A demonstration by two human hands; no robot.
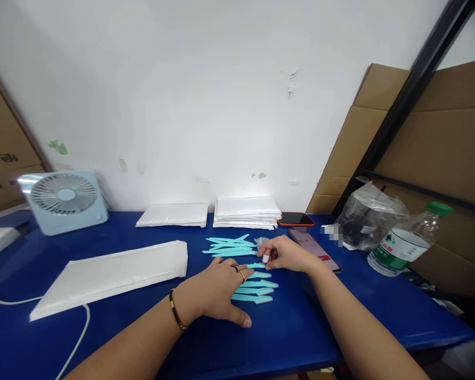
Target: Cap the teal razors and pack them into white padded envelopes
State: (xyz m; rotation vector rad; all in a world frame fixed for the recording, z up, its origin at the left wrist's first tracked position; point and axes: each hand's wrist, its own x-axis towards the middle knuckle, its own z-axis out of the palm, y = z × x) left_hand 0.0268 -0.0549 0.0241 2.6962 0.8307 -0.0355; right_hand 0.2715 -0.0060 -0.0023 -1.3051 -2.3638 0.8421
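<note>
Several turquoise eyebrow razors (257, 291) lie side by side in a column on the blue table, their pale blade ends pointing right. Flat across their handles rests my left hand (217, 290), fingers stretched forward and thumb out to the side. My right hand (283, 253) is closed in a pinch at the blade end of the topmost razor (255, 265). Something small and white shows at its fingers; I cannot tell whether it is a wrap or a cover. Beyond my hands is a loose, crossed pile of more turquoise razors (229, 245). Beside it sits a small clear piece (260, 241), partly hidden.
White padded envelopes (245, 211) are stacked by the wall, more (173, 214) beside them. One long envelope (119, 274) lies at left near a fan (65, 200) and white cable. Two phones (316, 248) (296, 219), a bagged container (368, 216) and a bottle (404, 245) stand right.
</note>
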